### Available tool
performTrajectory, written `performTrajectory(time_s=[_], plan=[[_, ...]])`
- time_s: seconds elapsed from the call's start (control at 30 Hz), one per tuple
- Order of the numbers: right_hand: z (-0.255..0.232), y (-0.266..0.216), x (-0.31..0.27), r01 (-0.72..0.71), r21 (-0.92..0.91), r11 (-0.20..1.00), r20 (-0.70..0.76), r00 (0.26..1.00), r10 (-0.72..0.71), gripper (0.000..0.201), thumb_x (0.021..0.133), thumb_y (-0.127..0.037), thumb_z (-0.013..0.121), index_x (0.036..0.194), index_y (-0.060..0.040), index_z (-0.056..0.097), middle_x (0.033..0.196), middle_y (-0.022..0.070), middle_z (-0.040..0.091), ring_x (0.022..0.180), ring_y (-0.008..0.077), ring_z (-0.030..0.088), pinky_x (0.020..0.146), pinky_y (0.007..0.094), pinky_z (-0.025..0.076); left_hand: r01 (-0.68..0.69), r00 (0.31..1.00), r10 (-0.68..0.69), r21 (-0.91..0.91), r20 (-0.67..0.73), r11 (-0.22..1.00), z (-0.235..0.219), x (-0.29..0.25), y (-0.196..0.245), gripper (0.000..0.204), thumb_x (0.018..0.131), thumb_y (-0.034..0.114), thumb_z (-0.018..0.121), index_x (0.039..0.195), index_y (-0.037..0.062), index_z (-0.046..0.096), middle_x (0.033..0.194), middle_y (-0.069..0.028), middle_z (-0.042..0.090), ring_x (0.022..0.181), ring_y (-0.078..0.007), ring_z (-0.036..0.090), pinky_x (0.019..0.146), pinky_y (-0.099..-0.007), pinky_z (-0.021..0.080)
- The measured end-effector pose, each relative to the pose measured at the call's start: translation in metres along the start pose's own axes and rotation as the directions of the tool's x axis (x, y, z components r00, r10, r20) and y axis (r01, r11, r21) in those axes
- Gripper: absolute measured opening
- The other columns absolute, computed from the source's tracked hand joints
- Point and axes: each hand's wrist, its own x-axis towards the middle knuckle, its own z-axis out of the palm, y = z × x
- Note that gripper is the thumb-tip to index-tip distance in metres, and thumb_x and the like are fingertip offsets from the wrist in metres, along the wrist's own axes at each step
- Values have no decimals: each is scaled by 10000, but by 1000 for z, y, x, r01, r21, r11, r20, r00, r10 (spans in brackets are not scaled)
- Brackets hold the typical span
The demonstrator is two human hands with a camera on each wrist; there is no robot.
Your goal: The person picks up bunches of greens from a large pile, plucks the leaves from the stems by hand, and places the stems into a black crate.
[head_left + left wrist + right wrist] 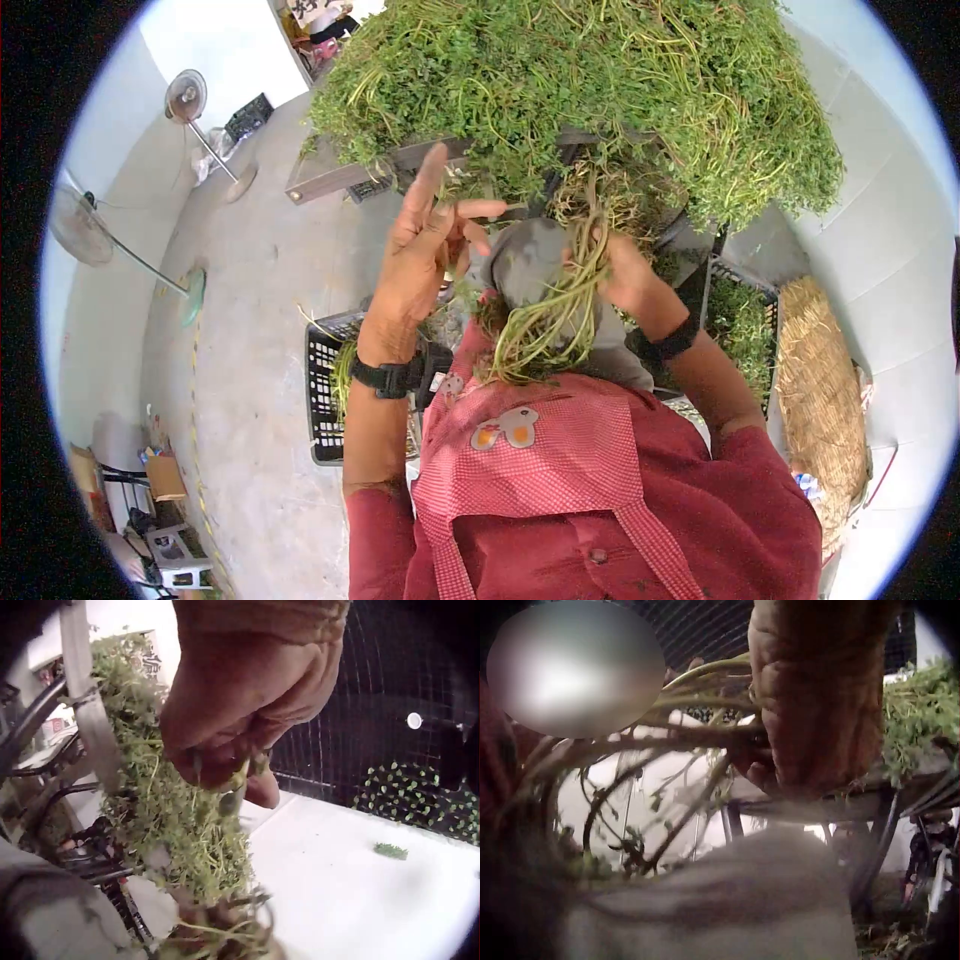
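Observation:
My right hand [630,272] grips a bundle of long green stems [545,325] that loops down over the lap. In the right wrist view, the stems [697,739] run out to the left from the curled fingers of the right hand [821,697]. Left of the bundle is my left hand [412,262], raised, one finger straight up and others spread towards the right, apart from the bundle. Seen from the left wrist, the left hand [251,690] has bent fingers with a small green bit at the tips; whether it is held is unclear.
A large heap of leafy greens [560,80] covers the table [335,175] ahead. Black crates stand at the left [325,400] and right [772,330], both with greens inside. A straw roll [820,400] lies at the far right, and two fans stand at the left.

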Motion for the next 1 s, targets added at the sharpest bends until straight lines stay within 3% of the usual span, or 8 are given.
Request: performTrajectory(time_s=[0.13, 0.33, 0.47, 0.53, 0.57, 0.7, 0.87, 1.0], plan=[[-10, 32, 6, -35, 121, 992, -81, 996, 45, 274, 908, -312, 506, 1060, -85, 533, 885, 52, 617, 788, 181, 613, 680, 328, 520, -49, 995, 43, 70, 86, 996, 12, -16, 4, 690, 943, 279, 451, 1433, 92, 2, 1063, -161, 622, 680, -113, 604, 471, -168, 376], [-21, 13, 0, -233, -465, 854, -380, 924, 45, 344, 904, -327, 486, 1143, -82, 522, 854, 31, 634, 582, 107, 587, 444, 226, 454, 89, 992, -93, 51, 82, 995, 8, -28, -36, 496, 924, 314, 488, 1289, -12, 405, 1035, -139, 636, 685, -138, 598, 503, -212, 407], [-35, 46, 23, 9, -691, 723, -112, 987, -119, 433, 861, -300, 534, 1162, 6, 472, 797, 101, 607, 504, 138, 564, 427, 270, 470, 180, 983, -184, -150, -17, 972, 14, -34, -40, 385, 919, 282, 497, 1167, -11, 513, 939, -143, 657, 653, -163, 606, 590, -261, 472], [-49, 76, 53, 150, -967, -207, 255, 651, -715, 448, 864, -288, 509, 1163, 42, 454, 746, 131, 603, 488, 167, 571, 414, 296, 464, 186, 976, -205, -209, -74, 960, 12, -37, -43, 339, 915, 257, 497, 1121, -10, 532, 890, -146, 660, 633, -169, 606, 625, -277, 492], [-44, 60, 45, 161, -985, 69, 96, 827, -554, 496, 867, -272, 493, 1213, 72, 402, 761, 165, 601, 484, 200, 579, 431, 324, 472, 181, 976, -208, -280, -67, 943, 10, -40, -42, 321, 920, 237, 481, 1109, -15, 542, 896, -162, 660, 672, -170, 611, 611, -266, 473], [-15, 30, 2, 25, -680, 732, -382, 841, -383, 538, 869, -258, 487, 1286, 54, 355, 706, 146, 589, 481, 174, 564, 460, 335, 451, 143, 975, -213, -555, -64, 819, 9, -43, -43, 300, 902, 190, 472, 1080, -40, 548, 917, -200, 646, 747, -203, 623, 650, -292, 483], [-44, 48, -1, 61, -721, 690, -340, 837, -429, 421, 859, -246, 516, 1186, 19, 501, 664, 118, 588, 557, 168, 583, 517, 327, 444, 175, 980, -174, -843, 98, 510, 8, -41, -58, 280, 883, 157, 472, 1068, -40, 549, 1042, -208, 599, 884, -231, 599, 783, -365, 480], [-11, 39, 3, 313, -893, 324, 29, 758, -652, 298, 848, -202, 526, 1061, 2, 568, 625, 81, 565, 548, 157, 577, 516, 308, 443, 179, 976, -212, -694, 38, 697, 0, -42, -57, 273, 870, 194, 514, 1064, 16, 586, 1134, -133, 563, 1070, -249, 508, 897, -377, 418]])
